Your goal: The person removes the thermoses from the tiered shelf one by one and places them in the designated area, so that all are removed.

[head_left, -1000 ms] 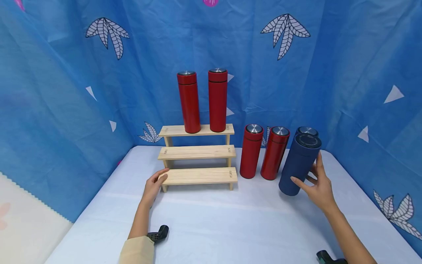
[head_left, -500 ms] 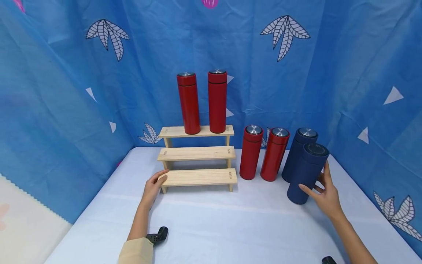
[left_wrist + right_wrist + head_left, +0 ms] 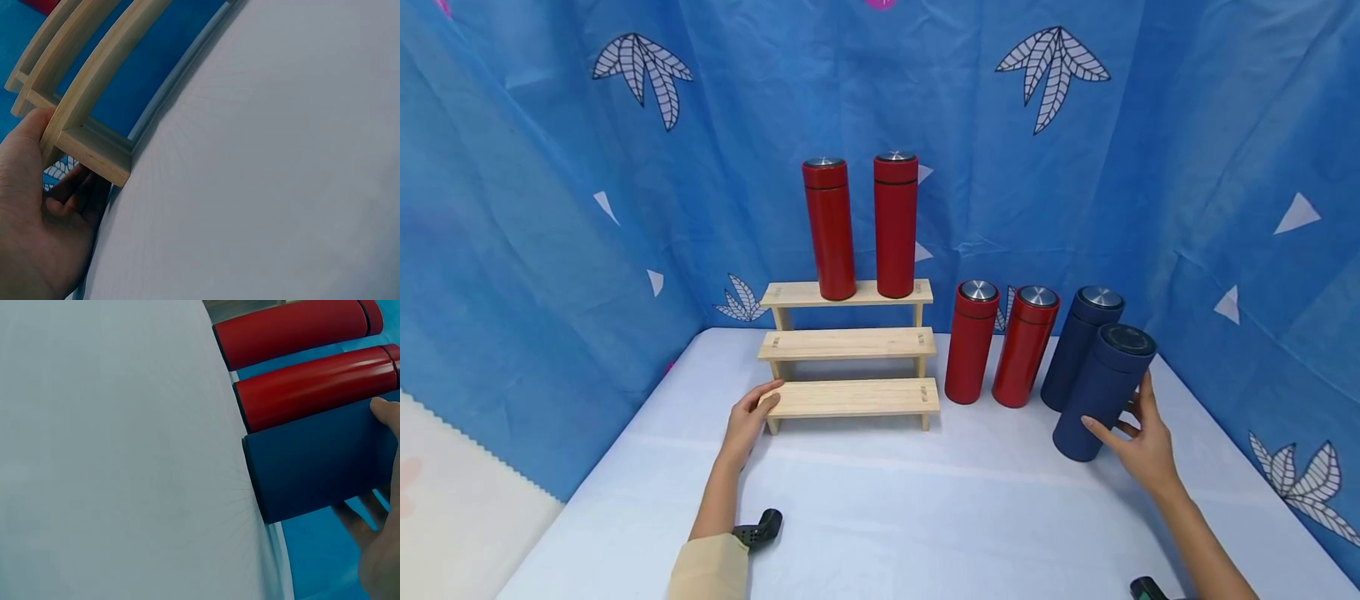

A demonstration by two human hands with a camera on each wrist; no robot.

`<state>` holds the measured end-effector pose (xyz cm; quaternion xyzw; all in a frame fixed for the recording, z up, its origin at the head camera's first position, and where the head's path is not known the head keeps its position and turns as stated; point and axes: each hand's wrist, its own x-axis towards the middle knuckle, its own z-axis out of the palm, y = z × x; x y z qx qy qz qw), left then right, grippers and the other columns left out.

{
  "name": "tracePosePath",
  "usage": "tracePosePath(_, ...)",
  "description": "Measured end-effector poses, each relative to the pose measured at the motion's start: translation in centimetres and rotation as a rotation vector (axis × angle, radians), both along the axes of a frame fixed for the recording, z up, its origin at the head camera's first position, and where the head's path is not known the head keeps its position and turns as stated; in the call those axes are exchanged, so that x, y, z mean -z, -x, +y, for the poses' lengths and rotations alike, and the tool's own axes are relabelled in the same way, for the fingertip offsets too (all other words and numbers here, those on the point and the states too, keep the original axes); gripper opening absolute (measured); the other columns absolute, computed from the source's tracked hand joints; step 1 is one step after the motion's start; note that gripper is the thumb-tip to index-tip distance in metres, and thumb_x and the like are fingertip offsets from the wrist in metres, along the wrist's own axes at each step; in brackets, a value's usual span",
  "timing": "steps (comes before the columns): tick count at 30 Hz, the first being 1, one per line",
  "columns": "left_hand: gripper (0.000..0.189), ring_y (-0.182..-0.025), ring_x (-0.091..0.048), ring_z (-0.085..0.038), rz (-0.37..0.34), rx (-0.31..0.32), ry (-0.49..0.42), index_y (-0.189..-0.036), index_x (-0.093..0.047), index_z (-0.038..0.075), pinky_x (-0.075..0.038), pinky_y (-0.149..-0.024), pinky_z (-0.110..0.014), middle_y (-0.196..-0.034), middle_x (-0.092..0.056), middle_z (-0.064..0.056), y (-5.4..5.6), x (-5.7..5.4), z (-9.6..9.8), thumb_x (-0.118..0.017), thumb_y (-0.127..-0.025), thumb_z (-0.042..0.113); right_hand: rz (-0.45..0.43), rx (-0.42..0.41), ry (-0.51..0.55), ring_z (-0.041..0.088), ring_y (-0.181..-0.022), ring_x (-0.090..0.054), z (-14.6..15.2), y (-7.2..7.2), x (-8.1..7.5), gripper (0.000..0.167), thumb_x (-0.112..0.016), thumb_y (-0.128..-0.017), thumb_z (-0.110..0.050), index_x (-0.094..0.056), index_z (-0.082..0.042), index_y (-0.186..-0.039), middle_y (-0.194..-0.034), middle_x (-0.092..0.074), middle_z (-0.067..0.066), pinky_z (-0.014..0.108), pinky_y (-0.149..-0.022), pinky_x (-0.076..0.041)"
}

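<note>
My right hand (image 3: 1138,450) grips a dark blue thermos flask (image 3: 1099,396) around its side, thumb at the front and fingers behind. This flask stands on the table in front of a second blue flask (image 3: 1071,358), partly hiding it. At the left end of a three-step wooden display stand (image 3: 850,398), my left hand (image 3: 748,421) holds the lowest board. In the left wrist view the thumb lies on the board (image 3: 94,81) and the other fingers are curled below, near the leg. Two red thermos flasks (image 3: 831,233) stand upright on the top step.
Two more red flasks (image 3: 972,346) stand on the white-covered table (image 3: 880,508) between the stand and the blue flasks. Blue patterned cloth (image 3: 737,125) hangs behind and along both sides.
My right hand and the blue flask have moved right and toward me, then stayed nearly still in the last half second. The left hand remains on the stand.
</note>
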<state>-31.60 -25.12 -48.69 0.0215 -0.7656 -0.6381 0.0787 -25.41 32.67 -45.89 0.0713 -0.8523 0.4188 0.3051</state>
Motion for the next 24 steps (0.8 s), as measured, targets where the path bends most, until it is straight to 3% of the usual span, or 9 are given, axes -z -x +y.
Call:
tracePosePath(4,0.046,-0.131,-0.031,-0.017,0.006,0.003,-0.006,-0.128,-0.055,0.014,-0.03,-0.106,-0.035,-0.138,-0.043,-0.002,0.0,0.0,0.0,-0.059,-0.089,0.039,0.039,-0.024,0.052,0.01,-0.108,-0.048,-0.3,-0.2,-0.3,0.111,-0.077,-0.072,-0.003,0.0,-0.027,-0.149,-0.128,-0.044,0.026,0.002,-0.076,-0.039)
tracePosePath(6,0.046,-0.131,-0.031,-0.017,0.011,0.006,-0.012,-0.127,-0.055,0.014,-0.03,-0.106,-0.035,-0.138,-0.044,-0.003,-0.1,-0.1,0.0,-0.059,-0.09,0.038,0.103,-0.02,0.086,0.005,-0.107,-0.046,-0.4,-0.2,-0.4,0.11,-0.077,-0.07,0.001,-0.005,-0.023,-0.149,-0.126,-0.046,0.021,0.004,-0.079,-0.04)
tracePosePath(11,0.045,-0.131,-0.032,-0.017,0.018,0.007,-0.014,-0.128,-0.055,0.013,-0.03,-0.106,-0.035,-0.137,-0.044,-0.003,-0.2,-0.1,0.1,-0.059,-0.09,0.037,0.446,0.011,0.128,0.006,-0.108,-0.048,-1.2,-0.8,-2.2,0.081,-0.075,-0.073,-0.005,-0.028,0.001,-0.139,-0.119,-0.051,0.013,0.014,-0.09,-0.041)
tracePosePath(14,0.044,-0.131,-0.031,-0.017,0.019,0.007,-0.011,-0.127,-0.055,0.012,-0.03,-0.106,-0.035,-0.137,-0.045,-0.003,-0.2,-0.1,0.1,-0.058,-0.091,0.036,0.663,0.092,0.125,0.008,-0.104,-0.051,-2.9,-1.5,-4.4,0.062,-0.072,-0.077,-0.024,-0.042,0.01,-0.119,-0.111,-0.056,0.018,0.019,-0.092,-0.039)
tracePosePath(16,0.044,-0.132,-0.031,-0.017,0.019,0.007,-0.008,-0.128,-0.055,0.013,-0.03,-0.106,-0.035,-0.137,-0.044,-0.003,-0.2,0.0,0.1,-0.058,-0.091,0.037,0.762,0.135,0.109,0.009,-0.099,-0.052,-4.6,-1.9,-5.9,0.057,-0.068,-0.078,-0.032,-0.047,0.012,-0.107,-0.101,-0.058,0.021,0.02,-0.092,-0.038)
tracePosePath(20,0.045,-0.132,-0.03,-0.017,0.019,-0.005,-0.004,-0.127,-0.055,0.014,-0.029,-0.107,-0.035,-0.138,-0.043,-0.002,-0.1,0.0,0.0,-0.059,-0.09,0.039,0.89,0.092,0.023,0.025,-0.08,-0.053,-8.1,-2.0,-8.2,0.046,-0.062,-0.084,-0.033,-0.053,0.012,-0.09,-0.081,-0.057,0.024,0.017,-0.086,-0.039)
tracePosePath(24,0.045,-0.132,-0.03,-0.017,0.022,0.001,-0.01,-0.127,-0.055,0.014,-0.028,-0.107,-0.035,-0.138,-0.044,-0.003,-0.1,0.1,0.1,-0.059,-0.089,0.038,0.907,-0.006,-0.009,0.03,-0.07,-0.05,-10.9,-0.7,-8.5,0.038,-0.059,-0.088,-0.028,-0.058,0.01,-0.081,-0.074,-0.057,0.022,0.014,-0.08,-0.042)
